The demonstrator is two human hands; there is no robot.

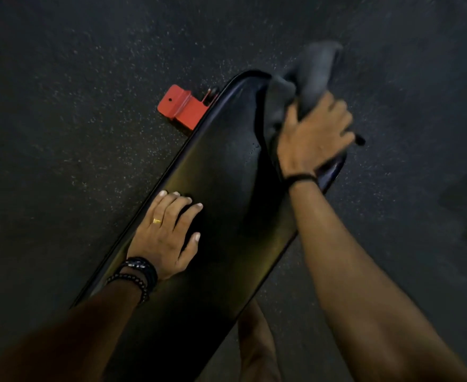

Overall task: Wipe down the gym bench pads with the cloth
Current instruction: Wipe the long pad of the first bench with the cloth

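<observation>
Right hand (313, 136): fingers curled round cloth (309, 75), at pad's (226, 175) far end
Left hand (166, 232): flat on pad, fingers spread

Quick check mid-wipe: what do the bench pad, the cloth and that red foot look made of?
Bench pad: looks like black vinyl or faux leather, smooth, with a soft sheen along its rounded edge. Cloth: soft dark grey fabric, bunched and draping from the right hand; blurred, so the weave is unclear. Red foot: probably painted sheet metal, with crisp folds and a small hole.
</observation>
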